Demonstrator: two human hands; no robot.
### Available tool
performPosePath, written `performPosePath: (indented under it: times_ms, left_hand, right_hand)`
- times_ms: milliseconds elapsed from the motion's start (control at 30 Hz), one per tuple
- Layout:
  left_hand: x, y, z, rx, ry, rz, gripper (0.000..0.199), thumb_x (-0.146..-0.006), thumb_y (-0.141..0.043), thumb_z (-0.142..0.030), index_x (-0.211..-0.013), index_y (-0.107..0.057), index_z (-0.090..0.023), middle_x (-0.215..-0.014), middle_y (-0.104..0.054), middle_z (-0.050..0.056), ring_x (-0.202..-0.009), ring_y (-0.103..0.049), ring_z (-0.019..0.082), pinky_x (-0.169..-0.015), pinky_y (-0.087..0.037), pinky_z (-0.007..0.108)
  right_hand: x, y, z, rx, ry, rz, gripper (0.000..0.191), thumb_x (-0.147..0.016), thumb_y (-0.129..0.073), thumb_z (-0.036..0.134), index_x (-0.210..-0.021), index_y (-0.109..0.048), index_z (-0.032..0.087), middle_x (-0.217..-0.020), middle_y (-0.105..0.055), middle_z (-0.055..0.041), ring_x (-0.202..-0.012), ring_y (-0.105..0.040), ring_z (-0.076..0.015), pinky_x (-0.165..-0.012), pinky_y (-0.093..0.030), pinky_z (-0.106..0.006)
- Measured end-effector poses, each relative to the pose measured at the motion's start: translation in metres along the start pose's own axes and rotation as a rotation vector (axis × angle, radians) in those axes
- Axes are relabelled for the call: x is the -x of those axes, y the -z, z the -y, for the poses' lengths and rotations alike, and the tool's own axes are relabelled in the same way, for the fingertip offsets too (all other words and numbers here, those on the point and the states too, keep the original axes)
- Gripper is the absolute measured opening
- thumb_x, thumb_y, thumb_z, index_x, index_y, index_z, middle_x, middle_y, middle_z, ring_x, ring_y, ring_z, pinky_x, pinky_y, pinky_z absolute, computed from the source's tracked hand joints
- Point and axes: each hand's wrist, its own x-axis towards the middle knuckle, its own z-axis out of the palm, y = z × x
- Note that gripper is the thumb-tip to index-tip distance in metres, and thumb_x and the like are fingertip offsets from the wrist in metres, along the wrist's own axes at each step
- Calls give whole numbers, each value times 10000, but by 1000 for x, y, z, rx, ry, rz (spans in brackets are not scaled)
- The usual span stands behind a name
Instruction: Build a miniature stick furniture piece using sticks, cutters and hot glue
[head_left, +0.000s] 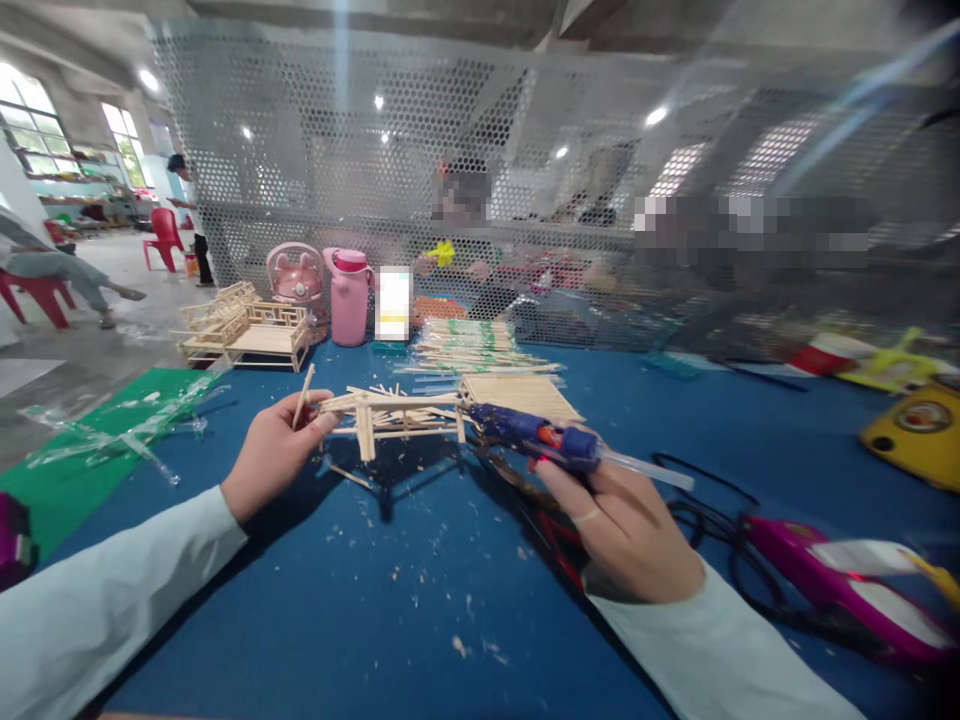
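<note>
My left hand (277,445) is closed on the left end of a small wooden stick frame (409,404), with a short loose stick (303,396) standing up between its fingers. The frame is held above the blue table, its short legs pointing down. In my right hand (634,520) is a dark blue glue gun (525,427), a clear glue stick jutting from its back. The gun's nozzle is at the right end of the frame, near its right leg; whether they touch is unclear. Loose sticks lie just behind the frame.
Finished stick furniture (270,335), a pink bottle (349,300) and bundled sticks (469,345) stand along the back of the blue table (420,620). At right are black cables and a magenta tool (847,585). Behind a perforated screen (300,130), people sit.
</note>
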Motion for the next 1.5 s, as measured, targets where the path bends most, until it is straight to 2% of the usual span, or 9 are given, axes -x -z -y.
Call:
performPosePath:
  times_ms: [267, 533, 767, 900, 967, 1100, 1267, 1367, 1500]
  left_hand:
    - [0, 0, 2, 10, -5, -5, 502, -672, -591, -479, -1013, -649, -115, -842, -670, 69, -726, -566, 184, -656, -419, 293]
    - [-1, 0, 2, 0, -12, -16, 499, -671, -594, -489, -998, -657, -117, -807, -669, 63, -693, -560, 178, -632, -419, 286]
    - [-1, -2, 4, 24, -20, -11, 466, -673, -603, -455, -992, -664, -121, -793, -682, 67, -715, -585, 197, -651, -438, 310]
    - [-2, -2, 7, 16, -20, -29, 463, -666, -612, -450, -988, -670, -122, -786, -686, 68, -721, -590, 206, -666, -444, 324]
    - [-2, -2, 8, 11, -15, -22, 478, -672, -606, -461, -1002, -664, -120, -817, -689, 73, -737, -592, 211, -685, -444, 331]
    - [-4, -2, 9, 44, 6, 21, 503, -674, -603, -461, -1028, -651, -108, -895, -692, 97, -813, -604, 235, -713, -449, 340]
    - [-8, -3, 13, 106, -1, 31, 507, -663, -623, -441, -1032, -650, -94, -943, -693, 114, -842, -609, 238, -788, -445, 356]
    - [-8, -3, 12, 107, -6, 15, 470, -654, -637, -426, -998, -665, -107, -900, -700, 99, -798, -611, 223, -765, -450, 347]
    - [-7, -4, 10, 80, -15, 13, 429, -684, -619, -408, -992, -669, -115, -849, -699, 86, -758, -602, 206, -709, -453, 330]
  right_hand:
    - [6, 5, -10, 19, 43, 77, 340, -900, -393, 403, -998, -670, 234, -849, -701, -94, -892, -650, -262, -815, -514, -398]
    - [9, 0, -13, 44, 48, 10, 306, -897, -416, 359, -960, -673, 205, -824, -695, -109, -881, -651, -266, -811, -518, -415]
    - [11, -2, -18, 147, 203, -22, 255, -893, -439, 247, -915, -687, 196, -764, -694, -99, -832, -666, -251, -778, -537, -408]
    - [9, -1, -16, 178, 330, -64, 257, -880, -444, 164, -874, -698, 203, -631, -663, -71, -812, -666, -251, -761, -537, -399]
    - [7, -1, -13, 112, 243, -58, 245, -877, -456, 203, -833, -696, 209, -631, -658, -75, -769, -659, -252, -735, -534, -395]
    - [-1, 0, 0, -220, -240, -13, 295, -852, -494, 421, -712, -646, 211, -602, -624, -67, -613, -610, -220, -637, -518, -366]
    - [-16, -2, 30, -895, -702, 84, 389, -849, -446, 535, -832, -589, 174, -530, -562, -4, -399, -441, -113, -442, -414, -273]
    - [-24, -6, 48, -1166, -802, 204, 439, -823, -459, 575, -818, -585, 154, -431, -492, 22, -385, -424, -112, -439, -380, -265]
    - [-27, -14, 65, -1225, -807, 327, 418, -840, -450, 552, -840, -576, 154, -412, -476, 36, -397, -448, -116, -448, -366, -260]
